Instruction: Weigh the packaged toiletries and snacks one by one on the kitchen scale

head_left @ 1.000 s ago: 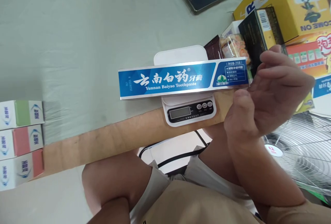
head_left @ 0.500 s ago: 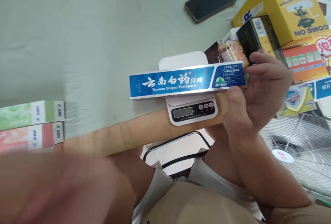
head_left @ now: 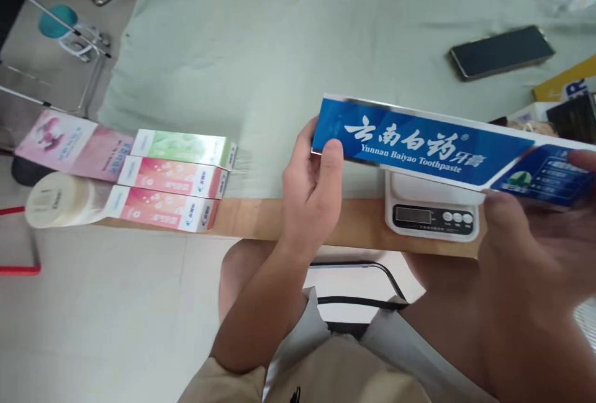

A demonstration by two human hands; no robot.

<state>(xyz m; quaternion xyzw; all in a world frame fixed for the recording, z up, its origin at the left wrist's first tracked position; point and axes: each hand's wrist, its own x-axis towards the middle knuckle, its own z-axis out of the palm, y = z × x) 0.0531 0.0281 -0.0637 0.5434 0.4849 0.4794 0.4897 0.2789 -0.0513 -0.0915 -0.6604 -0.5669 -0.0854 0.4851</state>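
Observation:
A long blue toothpaste box (head_left: 410, 142) is held up in front of me, above a white kitchen scale (head_left: 395, 229). My left hand (head_left: 314, 189) grips its left end, thumb on the front face. At the other end, my right hand (head_left: 540, 235) holds it from below, with the thumb along the lower edge and a finger reaching the front at the far right. The box covers most of the scale's platform; the scale's small display and round buttons show below it.
To the left, a green box (head_left: 181, 147), two pinkish-red boxes (head_left: 153, 204), a pink box (head_left: 79, 142) and a cream-lidded jar (head_left: 58, 201) stand along the table edge. A phone (head_left: 503, 52) lies at the upper right, above a yellow box (head_left: 568, 83) and other packages.
My left hand has come up from the lower left and taken hold of the toothpaste box's left end. The box is now raised and tilted. The view has swung left.

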